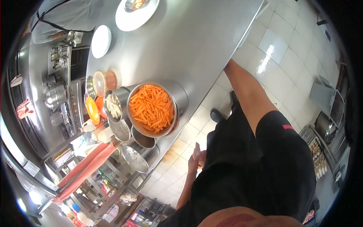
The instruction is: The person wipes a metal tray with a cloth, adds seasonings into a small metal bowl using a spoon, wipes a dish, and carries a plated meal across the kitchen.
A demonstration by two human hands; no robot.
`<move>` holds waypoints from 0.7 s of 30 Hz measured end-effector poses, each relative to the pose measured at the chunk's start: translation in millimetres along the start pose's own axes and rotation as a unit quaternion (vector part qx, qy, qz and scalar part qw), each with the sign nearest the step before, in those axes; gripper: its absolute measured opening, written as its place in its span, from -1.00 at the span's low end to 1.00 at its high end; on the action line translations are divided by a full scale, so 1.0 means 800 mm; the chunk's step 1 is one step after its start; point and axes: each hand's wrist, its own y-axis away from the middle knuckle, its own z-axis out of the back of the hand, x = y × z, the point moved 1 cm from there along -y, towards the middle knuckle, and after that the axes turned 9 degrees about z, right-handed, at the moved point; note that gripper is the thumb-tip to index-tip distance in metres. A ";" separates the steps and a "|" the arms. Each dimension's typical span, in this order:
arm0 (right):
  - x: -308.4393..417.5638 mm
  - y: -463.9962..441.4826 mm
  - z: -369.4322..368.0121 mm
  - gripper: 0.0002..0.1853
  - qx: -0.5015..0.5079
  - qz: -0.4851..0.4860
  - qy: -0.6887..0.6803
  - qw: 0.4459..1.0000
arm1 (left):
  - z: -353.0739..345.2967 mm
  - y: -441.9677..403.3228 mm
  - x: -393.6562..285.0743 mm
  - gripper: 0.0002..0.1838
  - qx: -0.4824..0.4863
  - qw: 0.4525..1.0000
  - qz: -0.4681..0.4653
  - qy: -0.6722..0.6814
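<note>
My left hand (pixel 196 158) hangs beside the dark apron, below the table edge. A finger stretches out and the others bend loosely; I see nothing held. My right forearm (pixel 242 81) reaches to the edge of the steel table (pixel 196 41), where the hand is hidden from sight. Nearest on the table is a tall metal pot (pixel 181 99) heaped with cut carrot sticks (pixel 152 108). Against it stands a metal container with pale cut pieces (pixel 113 106). Other metal containers (pixel 135 159) stand close by, one with white residue inside.
A white plate (pixel 126 20) carries a small bowl of food, with a white dish (pixel 101 41) nearby. Lidded tubs (pixel 104 82) and an orange bowl (pixel 92 110) line the far side. Another person (pixel 64 22) stands across the table. Egg trays (pixel 317 157) are at right.
</note>
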 end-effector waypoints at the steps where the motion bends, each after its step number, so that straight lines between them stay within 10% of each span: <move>1: 0.001 0.005 0.001 -0.69 -0.004 -0.004 0.015 1.000 | 0.008 -0.008 0.004 -0.16 0.018 1.000 -0.005 -0.001; 10: -0.047 0.166 0.110 -0.75 -0.122 -0.076 0.079 0.987 | -0.011 -0.012 -0.041 -0.47 -0.033 0.996 -0.042 -0.064; 21: 0.191 0.453 0.297 -0.81 -0.151 -0.005 0.168 0.974 | 0.075 -0.107 -0.049 -0.51 0.041 0.948 -0.191 -0.252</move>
